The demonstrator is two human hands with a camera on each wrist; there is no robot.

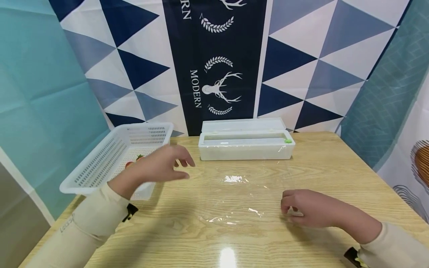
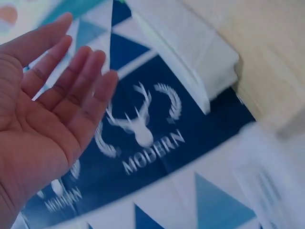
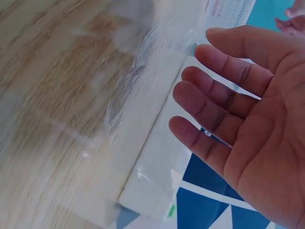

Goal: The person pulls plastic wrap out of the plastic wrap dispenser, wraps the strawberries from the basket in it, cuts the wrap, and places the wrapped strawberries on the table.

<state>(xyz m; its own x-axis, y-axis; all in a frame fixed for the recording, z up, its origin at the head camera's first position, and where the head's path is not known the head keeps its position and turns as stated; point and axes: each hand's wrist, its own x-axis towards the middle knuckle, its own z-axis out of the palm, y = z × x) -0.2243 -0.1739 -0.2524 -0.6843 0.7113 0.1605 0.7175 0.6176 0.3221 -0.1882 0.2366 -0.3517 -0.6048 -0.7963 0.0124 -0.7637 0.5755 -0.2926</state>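
A sheet of clear cling film [image 1: 231, 208] lies spread on the wooden table, its glossy wrinkles catching the light. Behind it stands a white cling film box [image 1: 246, 152] with the lid raised and a small green slider at its right end. My left hand [image 1: 164, 162] hovers beside the basket, its fingers loosely bent; the left wrist view shows its palm [image 2: 43, 129] holding nothing. At the film's right edge is my right hand [image 1: 311, 207], fingers relaxed, and its palm [image 3: 267, 129] is bare in the right wrist view. Whether it touches the film I cannot tell.
A white slotted plastic basket [image 1: 97, 163] sits at the table's left side. Inside it are small red fruits [image 1: 129, 164] with green tops, partly hidden by my left arm. A patterned cloth [image 1: 218, 56] hangs behind the table.
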